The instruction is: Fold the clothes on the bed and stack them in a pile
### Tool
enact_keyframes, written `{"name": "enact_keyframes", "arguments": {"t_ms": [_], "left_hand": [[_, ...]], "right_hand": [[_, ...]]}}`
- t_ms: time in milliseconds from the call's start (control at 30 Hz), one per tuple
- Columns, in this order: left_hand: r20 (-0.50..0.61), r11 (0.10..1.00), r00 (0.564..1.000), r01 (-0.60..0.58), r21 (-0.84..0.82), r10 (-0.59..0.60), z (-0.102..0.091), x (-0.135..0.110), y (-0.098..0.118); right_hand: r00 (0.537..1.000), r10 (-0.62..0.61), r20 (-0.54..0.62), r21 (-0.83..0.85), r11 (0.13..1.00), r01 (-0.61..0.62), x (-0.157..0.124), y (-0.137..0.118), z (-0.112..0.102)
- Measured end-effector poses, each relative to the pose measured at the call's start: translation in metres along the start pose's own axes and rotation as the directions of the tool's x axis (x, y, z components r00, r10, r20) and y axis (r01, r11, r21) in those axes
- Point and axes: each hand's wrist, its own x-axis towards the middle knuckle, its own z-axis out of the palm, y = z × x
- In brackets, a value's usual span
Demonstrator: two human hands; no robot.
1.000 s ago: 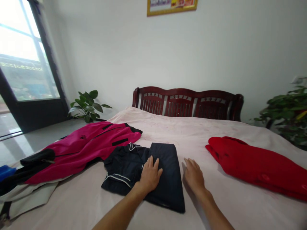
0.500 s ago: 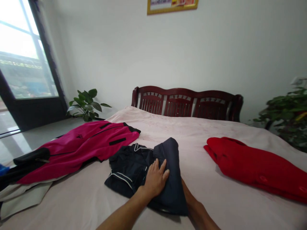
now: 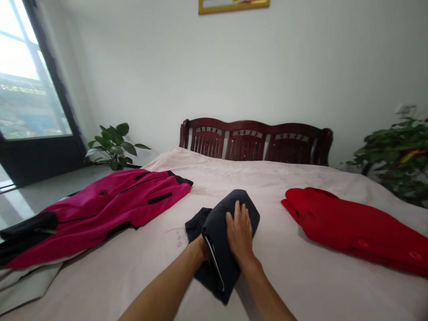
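Note:
In the middle of the bed lies a dark navy garment [image 3: 219, 223] with white piping, folded into a thick bundle; whether it is a jacket or trousers I cannot tell. My right hand [image 3: 240, 229] rests flat on its upper layer, fingers stretched out. Only the wrist end of my left hand [image 3: 200, 248] shows, since the hand itself is tucked inside the fold, its fingers hidden. A crumpled part of the garment sticks out beyond my left wrist.
A pink jacket [image 3: 110, 203] with black trim lies to the left, over something pale. Red folded clothing [image 3: 347, 227] lies to the right. Beneath them is a pale pink sheet [image 3: 140, 276]. Behind stands a dark wooden slatted back [image 3: 247, 140]; leafy plants [image 3: 115, 145] flank the bed.
The left side of the navy garment has been folded over to the right, making a narrower bundle. My left hand went from on top to inside the fold; my right hand came up on top.

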Motion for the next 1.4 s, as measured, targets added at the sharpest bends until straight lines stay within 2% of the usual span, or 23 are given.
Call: {"name": "enact_keyframes", "arguments": {"t_ms": [100, 167, 200, 233, 267, 300, 333, 367, 433, 467, 500, 567, 633, 733, 867, 1000, 1067, 1133, 1200, 1267, 1333, 1400], "left_hand": [[0.018, 0.996, 0.996, 0.083, -0.032, -0.082, -0.043, -0.012, 0.031], [-0.110, 0.997, 0.991, 0.072, 0.000, -0.072, -0.065, -0.023, 0.052], [-0.218, 0.997, 0.976, 0.034, 0.070, -0.018, -0.071, -0.028, 0.060], [-0.320, 0.981, 0.944, -0.017, 0.196, 0.080, -0.073, -0.034, 0.067], [-0.376, 0.928, 0.902, -0.066, 0.367, 0.213, -0.072, -0.040, 0.070], [-0.360, 0.826, 0.864, -0.107, 0.554, 0.353, -0.068, -0.046, 0.071], [-0.276, 0.677, 0.838, -0.142, 0.722, 0.471, -0.060, -0.052, 0.069], [-0.152, 0.503, 0.827, -0.173, 0.847, 0.540, -0.051, -0.058, 0.063], [0.066, 0.183, 0.834, -0.197, 0.963, 0.547, -0.033, -0.067, 0.046], [0.129, 0.061, 0.844, -0.188, 0.980, 0.520, -0.026, -0.071, 0.036], [0.161, -0.032, 0.859, -0.166, 0.986, 0.487, -0.021, -0.073, 0.025], [0.161, -0.135, 0.889, -0.112, 0.984, 0.429, -0.020, -0.075, 0.004], [0.123, -0.160, 0.909, -0.063, 0.985, 0.399, -0.026, -0.075, -0.010], [0.069, -0.152, 0.916, -0.009, 0.988, 0.395, -0.036, -0.073, -0.019], [-0.025, -0.105, 0.916, 0.073, 0.992, 0.400, -0.040, -0.073, -0.017], [-0.111, -0.059, 0.899, 0.149, 0.987, 0.423, -0.046, -0.073, -0.016], [-0.118, -0.045, 0.887, 0.153, 0.987, 0.446, -0.051, -0.073, -0.018], [-0.121, -0.028, 0.874, 0.152, 0.988, 0.471, -0.056, -0.072, -0.023], [-0.135, -0.010, 0.856, 0.161, 0.987, 0.499, -0.059, -0.070, -0.029], [-0.146, 0.000, 0.839, 0.171, 0.985, 0.524, -0.060, -0.067, -0.033], [-0.147, 0.008, 0.825, 0.170, 0.985, 0.545, -0.061, -0.065, -0.036], [-0.144, 0.026, 0.815, 0.156, 0.987, 0.562, -0.062, -0.063, -0.038]], "right_hand": [[0.996, -0.032, 0.079, -0.203, 0.978, 0.048, -0.004, -0.017, 0.019], [0.990, -0.049, 0.131, -0.305, 0.948, 0.088, -0.007, -0.023, 0.028], [0.987, -0.047, 0.155, -0.334, 0.938, 0.097, -0.008, -0.024, 0.031], [0.983, -0.037, 0.181, -0.348, 0.932, 0.099, -0.008, -0.025, 0.032], [0.978, -0.024, 0.208, -0.346, 0.933, 0.097, -0.007, -0.024, 0.033], [0.971, -0.018, 0.237, -0.332, 0.938, 0.099, -0.004, -0.023, 0.032], [0.965, -0.024, 0.259, -0.312, 0.944, 0.107, 0.000, -0.022, 0.030], [0.963, -0.037, 0.269, -0.296, 0.948, 0.119, 0.005, -0.020, 0.028], [0.969, -0.069, 0.235, -0.306, 0.942, 0.142, 0.016, -0.014, 0.022], [0.976, -0.085, 0.201, -0.335, 0.930, 0.149, 0.021, -0.009, 0.019], [0.980, -0.097, 0.172, -0.373, 0.915, 0.156, 0.026, -0.004, 0.017], [0.976, -0.113, 0.188, -0.440, 0.878, 0.187, 0.034, 0.008, 0.016], [0.954, -0.103, 0.280, -0.470, 0.852, 0.230, 0.040, 0.021, 0.019], [0.918, -0.063, 0.393, -0.463, 0.849, 0.256, 0.051, 0.036, 0.027], [0.901, 0.022, 0.434, -0.372, 0.915, 0.157, 0.069, 0.044, 0.037], [0.937, 0.051, 0.347, -0.246, 0.968, 0.039, 0.075, 0.049, 0.038], [0.968, 0.103, 0.230, -0.159, 0.985, -0.067, 0.070, 0.052, 0.035], [0.974, 0.207, 0.094, -0.048, 0.978, -0.203, 0.060, 0.056, 0.031], [0.941, 0.339, -0.010, 0.096, 0.937, -0.337, 0.047, 0.059, 0.027], [0.894, 0.446, -0.047, 0.260, 0.869, -0.421, 0.030, 0.061, 0.026], [0.868, 0.497, -0.014, 0.411, 0.794, -0.448, 0.013, 0.058, 0.026], [0.867, 0.494, 0.073, 0.522, 0.721, -0.455, -0.001, 0.052, 0.027]]}}
